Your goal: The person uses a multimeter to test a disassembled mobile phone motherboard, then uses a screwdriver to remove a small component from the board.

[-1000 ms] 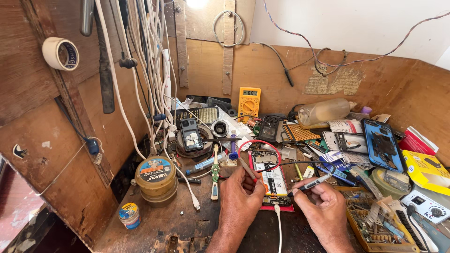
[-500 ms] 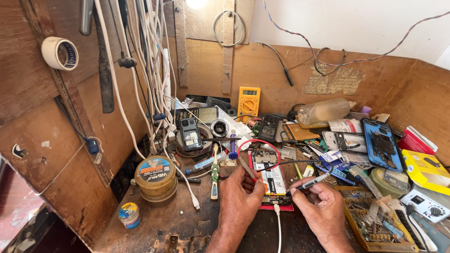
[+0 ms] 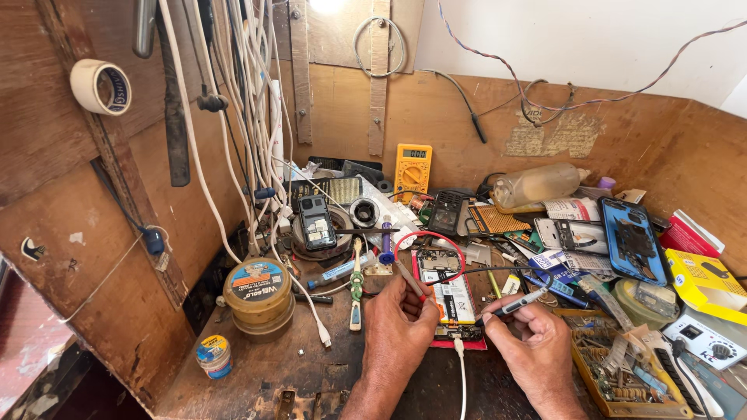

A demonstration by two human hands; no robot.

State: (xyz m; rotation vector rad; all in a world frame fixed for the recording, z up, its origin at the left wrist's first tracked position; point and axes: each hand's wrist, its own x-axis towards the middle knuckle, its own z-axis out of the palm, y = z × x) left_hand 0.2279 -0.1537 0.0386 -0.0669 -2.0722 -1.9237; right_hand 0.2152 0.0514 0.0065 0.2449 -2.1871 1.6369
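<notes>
An opened phone (image 3: 450, 299), back removed with battery and circuit board bare, lies near the workbench's (image 3: 257, 373) front edge. The left hand (image 3: 401, 330) pinches a red probe (image 3: 410, 281) onto it; the right hand (image 3: 537, 342) grips a black probe (image 3: 510, 305). At the right edge, a tray (image 3: 615, 373) holds small parts.

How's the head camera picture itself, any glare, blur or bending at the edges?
Head view: even daylight, sharp across the bench; a blown-out bright spot at top centre; wide-angle bending tilts the wooden wall at left; left hand and right hand show no motion blur.
</notes>
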